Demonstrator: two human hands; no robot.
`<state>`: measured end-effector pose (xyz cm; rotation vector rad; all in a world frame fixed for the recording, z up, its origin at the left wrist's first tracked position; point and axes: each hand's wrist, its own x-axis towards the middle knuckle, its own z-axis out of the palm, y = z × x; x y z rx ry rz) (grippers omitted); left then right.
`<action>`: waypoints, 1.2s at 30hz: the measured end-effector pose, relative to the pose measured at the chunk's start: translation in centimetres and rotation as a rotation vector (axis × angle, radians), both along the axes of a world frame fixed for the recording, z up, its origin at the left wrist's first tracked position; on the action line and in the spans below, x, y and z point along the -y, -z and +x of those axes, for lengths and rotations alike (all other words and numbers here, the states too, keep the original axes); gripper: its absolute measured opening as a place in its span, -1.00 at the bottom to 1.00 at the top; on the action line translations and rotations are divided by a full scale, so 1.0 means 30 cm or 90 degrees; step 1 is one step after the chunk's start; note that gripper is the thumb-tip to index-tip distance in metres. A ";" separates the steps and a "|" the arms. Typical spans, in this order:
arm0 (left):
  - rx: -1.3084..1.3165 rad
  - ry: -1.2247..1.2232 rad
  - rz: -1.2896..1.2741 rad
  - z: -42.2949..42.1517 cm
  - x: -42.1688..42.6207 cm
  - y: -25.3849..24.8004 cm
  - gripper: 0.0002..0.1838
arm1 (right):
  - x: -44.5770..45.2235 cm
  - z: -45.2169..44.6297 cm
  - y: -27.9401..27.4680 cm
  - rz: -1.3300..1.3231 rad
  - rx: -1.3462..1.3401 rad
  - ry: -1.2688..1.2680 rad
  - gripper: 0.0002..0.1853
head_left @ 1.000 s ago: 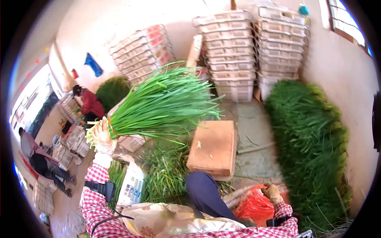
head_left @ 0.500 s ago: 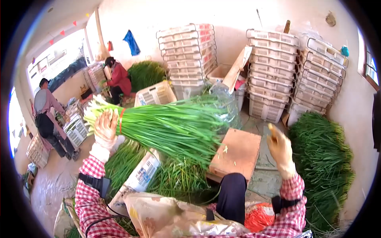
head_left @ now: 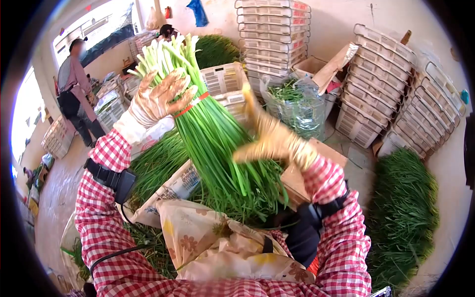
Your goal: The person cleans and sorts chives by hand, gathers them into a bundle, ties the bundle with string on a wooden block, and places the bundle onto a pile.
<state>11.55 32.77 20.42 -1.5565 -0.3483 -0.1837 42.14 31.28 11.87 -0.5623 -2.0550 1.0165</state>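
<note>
A bundle of green chives [head_left: 213, 133] with pale stem ends is tied by a red band [head_left: 192, 104]. My gloved left hand [head_left: 161, 96] grips it just above the band, at the pale end, with the stems pointing up and the leaves hanging down to the right. Beside the leaves, my gloved right hand [head_left: 274, 136] is open, thumb and fingers apart, holding nothing. I cannot tell whether it touches the leaves. Loose chives [head_left: 166, 161] lie under and behind the bundle. A wooden block [head_left: 326, 153] is partly hidden by my right arm.
Stacked white crates [head_left: 272, 34] and more crates [head_left: 378, 84] stand along the wall. A clear plastic bag [head_left: 294, 109] holds green trimmings. A long heap of chives [head_left: 403, 213] lies at the right. Another person [head_left: 74, 94] stands at the left; a second is mostly hidden behind the stems.
The bundle has swung from nearly level to steeply tilted, pale ends up. My right hand has moved left, from beyond the block to beside the leaves. The view has shifted.
</note>
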 end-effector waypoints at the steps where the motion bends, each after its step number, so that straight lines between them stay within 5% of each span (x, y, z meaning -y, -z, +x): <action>1: 0.012 -0.023 -0.002 -0.015 0.008 -0.009 -0.54 | 0.037 -0.020 0.102 -0.037 0.108 0.012 0.36; 3: 0.077 0.005 0.008 -0.050 0.020 -0.009 -0.56 | 0.113 -0.027 0.337 -0.080 0.469 0.045 0.31; 4: 0.074 0.061 0.055 -0.081 0.008 -0.009 -0.60 | 0.186 -0.017 0.299 -0.267 0.788 -0.010 0.18; 7: 0.055 0.034 0.099 -0.131 0.028 -0.036 -0.56 | 0.101 0.224 0.516 0.065 0.936 0.126 -0.26; 11: 0.034 0.002 -0.008 -0.032 0.071 -0.108 -0.52 | -0.050 0.177 0.136 -0.154 0.058 0.125 -0.54; 14: -0.016 0.083 -0.010 0.062 0.088 -0.234 -0.48 | 0.248 -0.009 -0.174 -0.137 0.233 0.281 0.06; 15: -0.041 0.130 0.021 0.115 0.088 -0.293 -0.47 | 0.252 -0.059 -0.138 -0.029 -0.012 0.138 0.23; 16: -0.066 0.179 0.068 0.175 0.093 -0.354 -0.45 | 0.272 -0.103 -0.112 0.013 -0.044 0.284 0.39; 19: -0.062 0.331 0.192 0.407 0.163 -0.520 -0.41 | 0.241 -0.072 -0.144 0.156 -0.283 0.446 0.34; 20: 0.255 0.285 -0.163 0.535 0.372 -0.510 -0.39 | 0.252 -0.021 -0.181 0.246 -0.325 0.533 0.33; 21: 0.194 0.325 -0.035 0.593 0.396 -0.539 -0.36 | 0.354 0.106 -0.262 0.201 -0.256 0.578 0.31; 23: 0.114 0.404 0.161 0.692 0.393 -0.589 -0.30 | 0.509 0.326 -0.340 0.451 -0.200 0.733 0.30; 24: 0.130 0.451 0.191 0.627 0.357 -0.562 -0.26 | 0.581 0.354 -0.336 0.429 -0.171 0.766 0.29; 27: 0.118 0.657 0.039 0.747 0.151 -0.463 -0.29 | 0.829 0.454 -0.306 0.318 -0.076 0.849 0.26; 31: -0.024 0.452 -0.364 0.807 0.147 -0.259 -0.44 | 1.068 0.596 -0.038 0.320 -0.041 1.061 0.05; 36: -0.110 0.096 -0.738 0.760 -0.314 0.090 -0.29 | 1.298 0.665 0.340 -0.101 -0.204 1.086 -0.11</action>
